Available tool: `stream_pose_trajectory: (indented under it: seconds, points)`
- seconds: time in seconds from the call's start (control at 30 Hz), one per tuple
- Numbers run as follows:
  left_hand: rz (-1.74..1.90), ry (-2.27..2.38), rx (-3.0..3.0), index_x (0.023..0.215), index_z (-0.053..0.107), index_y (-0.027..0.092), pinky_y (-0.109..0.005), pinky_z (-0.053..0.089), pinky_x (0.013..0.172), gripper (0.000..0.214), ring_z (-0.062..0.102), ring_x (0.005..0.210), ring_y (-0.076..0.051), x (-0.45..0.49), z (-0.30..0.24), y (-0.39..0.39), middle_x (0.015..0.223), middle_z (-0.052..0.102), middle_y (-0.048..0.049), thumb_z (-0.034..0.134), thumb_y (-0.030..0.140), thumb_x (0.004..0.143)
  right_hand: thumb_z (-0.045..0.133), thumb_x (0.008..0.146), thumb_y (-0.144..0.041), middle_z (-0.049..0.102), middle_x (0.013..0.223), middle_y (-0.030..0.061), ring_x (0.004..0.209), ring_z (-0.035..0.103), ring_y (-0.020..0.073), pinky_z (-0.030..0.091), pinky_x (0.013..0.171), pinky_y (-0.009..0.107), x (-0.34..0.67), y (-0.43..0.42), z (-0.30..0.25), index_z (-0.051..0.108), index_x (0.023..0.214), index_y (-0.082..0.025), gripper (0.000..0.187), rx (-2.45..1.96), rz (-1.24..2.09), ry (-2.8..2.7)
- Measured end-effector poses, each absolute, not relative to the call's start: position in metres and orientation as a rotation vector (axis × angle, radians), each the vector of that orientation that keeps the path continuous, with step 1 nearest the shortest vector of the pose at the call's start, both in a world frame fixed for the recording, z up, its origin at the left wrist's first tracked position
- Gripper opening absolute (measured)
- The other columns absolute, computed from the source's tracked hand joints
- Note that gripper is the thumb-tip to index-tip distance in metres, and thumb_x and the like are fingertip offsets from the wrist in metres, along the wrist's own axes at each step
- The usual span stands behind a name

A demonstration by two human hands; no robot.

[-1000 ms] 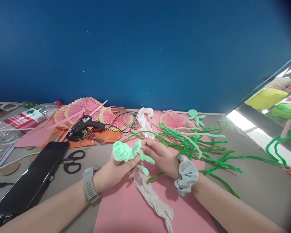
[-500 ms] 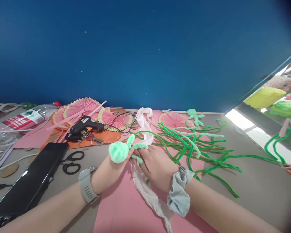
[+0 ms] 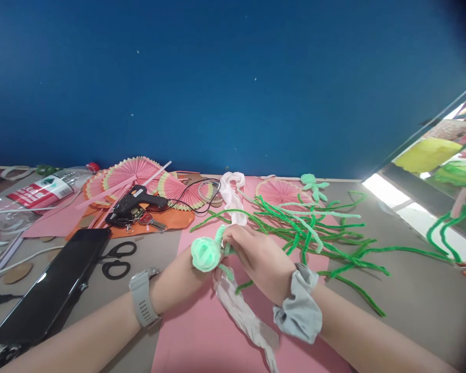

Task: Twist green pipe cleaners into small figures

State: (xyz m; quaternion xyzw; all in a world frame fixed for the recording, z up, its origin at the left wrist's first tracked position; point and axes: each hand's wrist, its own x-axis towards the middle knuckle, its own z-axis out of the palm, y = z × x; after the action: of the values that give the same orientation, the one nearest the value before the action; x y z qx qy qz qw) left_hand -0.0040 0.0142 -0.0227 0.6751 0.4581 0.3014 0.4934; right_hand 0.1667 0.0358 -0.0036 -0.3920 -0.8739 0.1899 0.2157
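Observation:
My left hand [image 3: 182, 277] is closed around a mint-green pipe-cleaner figure [image 3: 205, 253] with a coiled round head, held just above a pink paper sheet [image 3: 202, 336]. My right hand [image 3: 258, 259] pinches one of the figure's fuzzy limbs close beside the head. A grey watch sits on my left wrist and a grey scrunchie [image 3: 299, 311] on my right. A crumpled white strip [image 3: 241, 311] lies on the pink sheet under both hands.
Several green pipe cleaners [image 3: 318, 233] sprawl to the right. Pink folded paper fans [image 3: 135, 171], a black glue gun [image 3: 134, 199], scissors [image 3: 114, 259], a black tablet [image 3: 50, 285] and a plastic bottle [image 3: 42, 189] lie at left. A finished mint figure [image 3: 314, 185] rests near the blue wall.
The figure's head moved right and lower, closer to my right hand. My right hand shifted its pinch along the limbs, which are now bunched nearer the head.

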Motion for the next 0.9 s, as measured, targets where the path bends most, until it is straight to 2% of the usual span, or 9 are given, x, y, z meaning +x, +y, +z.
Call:
stream_pose_trajectory:
  seconds: [0.1, 0.23, 0.43, 0.53, 0.63, 0.73, 0.8, 0.9]
  points:
    - [0.65, 1.034, 1.554, 0.078, 0.056, 0.017, -0.024, 0.044, 0.058, 0.026, 0.054, 0.054, -0.011, -0.003, -0.021, 0.012, 0.059, 0.057, 0.0006, 0.037, 0.032, 0.087, 0.03, 0.093, -0.024, 0.051, 0.068, -0.0025, 0.059, 0.045, 0.0098, 0.037, 0.057, 0.021, 0.168, 0.041, -0.005, 0.047, 0.081, -0.02, 0.021, -1.056, 0.793, -2.21]
    - [0.621, 1.02, 1.501, 0.061, 0.051, 0.016, -0.026, 0.044, 0.067, 0.038, 0.054, 0.056, -0.011, -0.005, -0.021, 0.012, 0.055, 0.054, 0.0008, 0.035, 0.038, 0.088, 0.04, 0.09, -0.027, 0.046, 0.06, -0.0046, 0.053, 0.041, 0.0076, 0.034, 0.052, 0.019, 0.165, 0.048, -0.007, 0.049, 0.071, -0.018, 0.023, -1.033, 1.009, -2.003]
    - [0.853, 1.159, 1.376, 0.054, 0.048, 0.016, -0.021, 0.041, 0.057, 0.039, 0.047, 0.05, -0.009, -0.004, -0.019, 0.011, 0.052, 0.05, 0.0029, 0.04, 0.038, 0.086, 0.048, 0.086, -0.031, 0.049, 0.058, -0.0036, 0.052, 0.045, 0.0083, 0.037, 0.051, 0.02, 0.164, 0.051, -0.004, 0.054, 0.071, -0.017, 0.022, -1.072, 1.23, -1.785]
    - [0.875, 1.16, 1.277, 0.052, 0.045, 0.018, -0.021, 0.039, 0.05, 0.04, 0.043, 0.046, -0.009, -0.004, -0.019, 0.011, 0.049, 0.046, 0.0036, 0.04, 0.04, 0.085, 0.054, 0.082, -0.027, 0.055, 0.064, -0.0022, 0.058, 0.051, 0.0086, 0.043, 0.056, 0.02, 0.163, 0.052, -0.004, 0.056, 0.075, -0.016, 0.013, -0.972, 1.393, -1.675]
    - [0.868, 1.116, 1.261, 0.052, 0.041, 0.018, -0.021, 0.038, 0.051, 0.039, 0.04, 0.047, -0.009, -0.005, -0.018, 0.013, 0.051, 0.041, 0.0037, 0.04, 0.04, 0.085, 0.057, 0.08, -0.024, 0.058, 0.072, -0.0005, 0.062, 0.055, 0.0091, 0.046, 0.06, 0.022, 0.164, 0.052, -0.006, 0.056, 0.078, -0.016, 0.009, -0.788, 1.563, -1.602]
    - [0.837, 1.034, 1.273, 0.055, 0.043, 0.018, -0.021, 0.036, 0.054, 0.035, 0.036, 0.049, -0.008, -0.005, -0.016, 0.013, 0.052, 0.039, 0.0041, 0.04, 0.035, 0.086, 0.054, 0.083, -0.025, 0.054, 0.066, -0.0017, 0.059, 0.053, 0.0087, 0.046, 0.058, 0.023, 0.166, 0.051, -0.006, 0.053, 0.075, -0.016, 0.011, -0.693, 1.607, -1.574]
    - [0.814, 1.011, 1.268, 0.055, 0.042, 0.017, -0.021, 0.034, 0.054, 0.035, 0.033, 0.049, -0.008, -0.005, -0.014, 0.013, 0.052, 0.036, 0.0043, 0.039, 0.034, 0.086, 0.051, 0.084, -0.025, 0.054, 0.07, -0.0013, 0.063, 0.052, 0.0088, 0.046, 0.06, 0.022, 0.167, 0.049, -0.005, 0.053, 0.083, -0.017, 0.008, -0.677, 1.564, -1.603]
    - [0.815, 1.028, 1.253, 0.052, 0.039, 0.017, -0.021, 0.033, 0.052, 0.038, 0.032, 0.049, -0.008, -0.003, -0.01, 0.013, 0.052, 0.034, 0.0044, 0.038, 0.034, 0.085, 0.048, 0.086, -0.027, 0.053, 0.083, 0.001, 0.075, 0.052, 0.0102, 0.045, 0.067, 0.023, 0.17, 0.047, -0.004, 0.053, 0.099, -0.019, 0.016, -0.657, 1.439, -1.739]
